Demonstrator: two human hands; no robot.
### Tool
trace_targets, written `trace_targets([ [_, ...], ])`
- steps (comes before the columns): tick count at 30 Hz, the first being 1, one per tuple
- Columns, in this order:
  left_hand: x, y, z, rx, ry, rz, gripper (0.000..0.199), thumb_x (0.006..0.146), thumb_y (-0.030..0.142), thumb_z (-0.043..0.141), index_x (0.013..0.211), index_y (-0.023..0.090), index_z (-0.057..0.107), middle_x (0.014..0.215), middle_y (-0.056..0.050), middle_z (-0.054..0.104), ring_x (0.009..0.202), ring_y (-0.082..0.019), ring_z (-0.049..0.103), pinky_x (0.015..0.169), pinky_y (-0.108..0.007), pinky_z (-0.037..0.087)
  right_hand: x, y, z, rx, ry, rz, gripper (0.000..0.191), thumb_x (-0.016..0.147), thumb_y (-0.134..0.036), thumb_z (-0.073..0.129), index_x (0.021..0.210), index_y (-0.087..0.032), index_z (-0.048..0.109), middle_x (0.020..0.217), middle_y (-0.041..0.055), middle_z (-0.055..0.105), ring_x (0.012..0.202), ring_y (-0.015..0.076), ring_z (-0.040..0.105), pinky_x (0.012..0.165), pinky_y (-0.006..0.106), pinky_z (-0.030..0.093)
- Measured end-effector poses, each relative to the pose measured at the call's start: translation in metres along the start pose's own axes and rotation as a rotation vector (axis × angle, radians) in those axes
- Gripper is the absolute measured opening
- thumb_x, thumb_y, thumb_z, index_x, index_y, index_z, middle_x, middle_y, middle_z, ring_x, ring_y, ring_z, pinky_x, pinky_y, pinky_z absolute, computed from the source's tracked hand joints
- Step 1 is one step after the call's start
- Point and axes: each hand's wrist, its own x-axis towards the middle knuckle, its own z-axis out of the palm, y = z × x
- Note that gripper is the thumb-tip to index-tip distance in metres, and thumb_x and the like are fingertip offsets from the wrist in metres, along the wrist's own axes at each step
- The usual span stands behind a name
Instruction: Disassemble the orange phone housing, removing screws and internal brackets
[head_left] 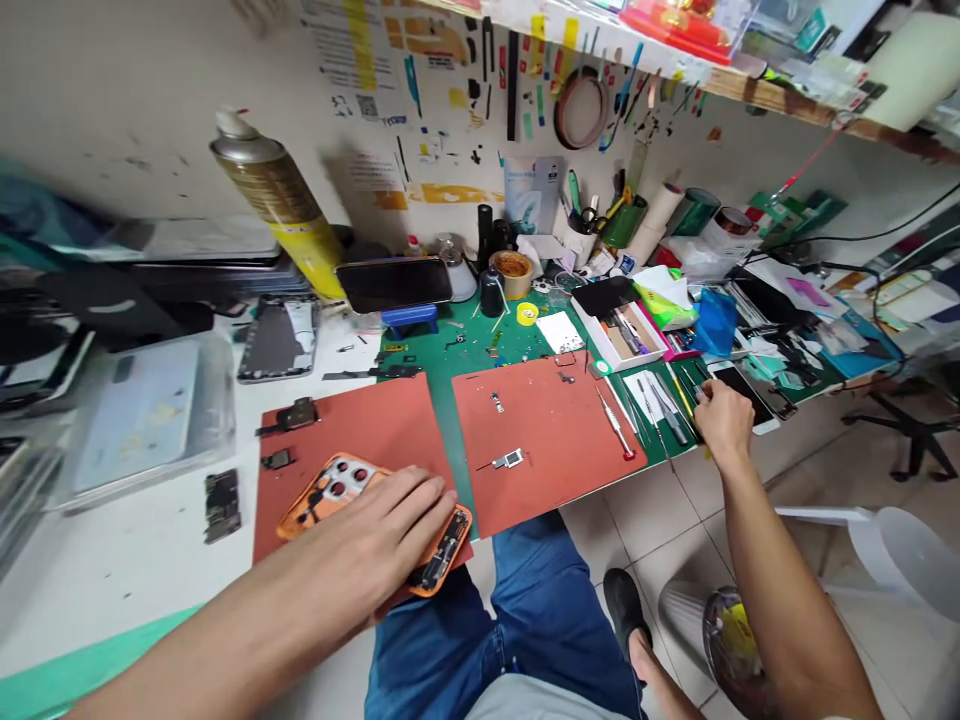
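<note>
My left hand (397,520) is wrapped over an orange phone housing (319,510), gripping it tilted at the front edge of the left red mat (262,530). Three camera holes and dark inner parts show at the housing's ends. Far to the right, my right hand (727,415) reaches down among tools by the table edge. Its fingers are pinched together at a small dark object that I cannot make out. Beside it lie a white-framed phone (742,395), a yellow thin tool (681,392) and several tweezers (664,405) on white paper.
A second red mat (540,480) carries a small metal part (512,458) and a red-ended screwdriver (616,425). Loose dark phone parts (298,415) lie at left. Behind stand a yellow spray can (289,210), a propped phone (394,285) and a tool box (619,350).
</note>
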Motion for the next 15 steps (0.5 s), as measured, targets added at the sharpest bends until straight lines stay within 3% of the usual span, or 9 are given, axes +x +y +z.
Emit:
trace_targets([
  [4,0.015,0.003,0.001,0.166,-0.096,0.135,0.052,0.087,0.000,0.060,0.135,0.016,0.071,0.135,-0.013,0.074,0.130,-0.034,0.064,0.120,-0.049,0.047,-0.009,-0.005,-0.010,0.028,0.045,-0.060,0.035,0.095,-0.017,0.053,0.117,-0.002,0.076,0.110,0.0309,0.077,0.109,0.0402,0.071,0.095,0.050,0.050],
  [7,0.025,0.000,0.003,0.205,-0.095,0.240,0.043,0.092,-0.001,0.057,0.127,0.016,0.074,0.127,-0.010,0.077,0.122,-0.029,0.068,0.121,-0.045,0.046,-0.036,-0.025,-0.023,0.112,0.067,-0.176,0.038,0.101,-0.025,0.050,0.117,-0.002,0.075,0.119,0.0321,0.074,0.115,0.0415,0.070,0.100,0.054,0.051],
  [12,0.030,-0.004,0.012,0.181,-0.108,0.324,0.034,0.096,0.007,0.060,0.124,0.017,0.076,0.126,-0.010,0.079,0.119,-0.029,0.071,0.121,-0.045,0.046,-0.109,-0.091,-0.036,0.375,-0.227,-0.670,0.023,0.106,-0.045,0.062,0.112,-0.029,0.077,0.113,0.0028,0.080,0.102,0.0204,0.075,0.095,0.032,0.059],
  [13,0.030,-0.005,0.013,0.168,-0.118,0.319,0.033,0.096,0.007,0.060,0.123,0.018,0.076,0.128,-0.009,0.079,0.120,-0.028,0.071,0.121,-0.044,0.045,-0.120,-0.106,-0.036,0.476,-0.324,-0.805,0.021,0.109,-0.039,0.059,0.116,-0.027,0.075,0.114,0.0045,0.079,0.104,0.0204,0.075,0.095,0.033,0.059],
  [15,0.030,-0.005,0.013,0.162,-0.124,0.318,0.033,0.096,0.006,0.061,0.122,0.019,0.076,0.130,-0.008,0.078,0.122,-0.027,0.071,0.122,-0.044,0.044,-0.136,-0.132,-0.033,0.552,-0.412,-0.921,0.020,0.112,-0.030,0.054,0.122,-0.026,0.071,0.117,0.0064,0.076,0.105,0.0206,0.075,0.093,0.034,0.061],
])
